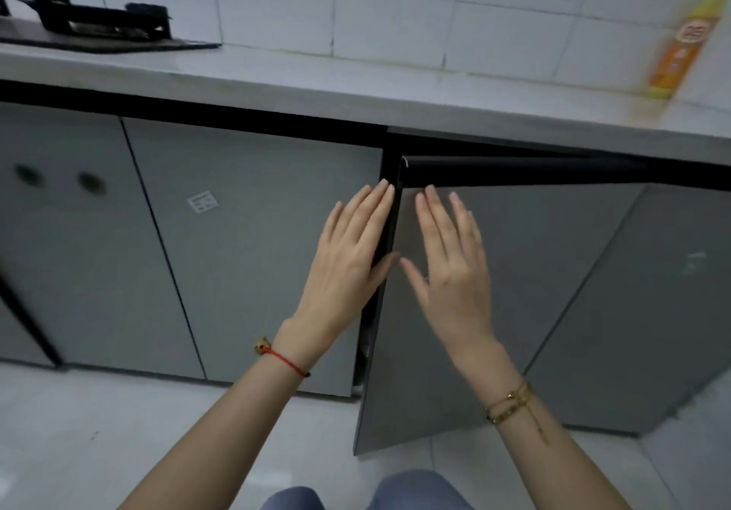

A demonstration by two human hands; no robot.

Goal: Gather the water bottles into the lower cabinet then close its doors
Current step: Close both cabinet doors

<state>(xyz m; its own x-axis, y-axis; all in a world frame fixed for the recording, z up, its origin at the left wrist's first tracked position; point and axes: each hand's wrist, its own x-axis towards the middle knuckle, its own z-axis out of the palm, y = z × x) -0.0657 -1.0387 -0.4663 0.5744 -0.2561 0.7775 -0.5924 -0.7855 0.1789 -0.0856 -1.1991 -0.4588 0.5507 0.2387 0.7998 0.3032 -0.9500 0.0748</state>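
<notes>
- Right cabinet door (494, 311) stands ajar under the counter (356, 94); left door (257, 252) is flush.
- Right hand (455, 264) lies flat on the ajar door, fingers straight.
- Left hand (348, 256) lies flat at the left door's edge, fingers straight.
- No water bottles are in view.
- A yellow spray can (684, 46) stands on the counter.

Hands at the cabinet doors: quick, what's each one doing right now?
Left hand: open, fingers straight, flat on the closed left door.
Right hand: open, fingers straight, on the ajar right door; holds nothing.
</notes>
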